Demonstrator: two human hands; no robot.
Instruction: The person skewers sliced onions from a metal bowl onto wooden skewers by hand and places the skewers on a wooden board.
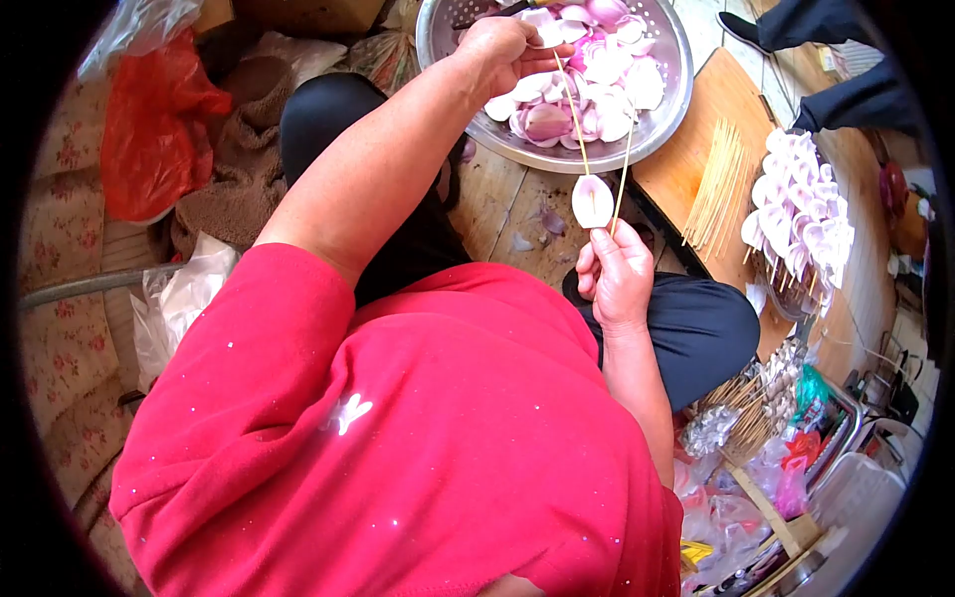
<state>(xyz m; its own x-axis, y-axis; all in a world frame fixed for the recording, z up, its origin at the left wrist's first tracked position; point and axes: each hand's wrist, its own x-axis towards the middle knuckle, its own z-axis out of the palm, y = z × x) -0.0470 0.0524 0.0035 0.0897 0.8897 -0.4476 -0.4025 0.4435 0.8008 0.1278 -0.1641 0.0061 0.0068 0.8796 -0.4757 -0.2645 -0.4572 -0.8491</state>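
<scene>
My left hand (509,55) is over the near-left part of a metal colander (453,127), its thumb and fingers closed around a pale onion piece (545,30). The upper end of a thin wooden stick (571,104) meets its fingertips. At that stick's lower end is a white and purple onion piece (592,203), upright just above the fingertips of my right hand (616,267). Closed in a pinch, my right hand holds a second stick (625,167), which slants up to the colander's edge. Loose onion pieces (547,123) lie in the colander.
Bare sticks (718,189) lie on a wooden board (686,149) to the right, beside a bunch of skewered onion pieces (798,204). Foil-wrapped skewers (751,403) and plastic bags are at lower right. A red bag (159,129) hangs at left. Another person's legs (860,95) show at upper right.
</scene>
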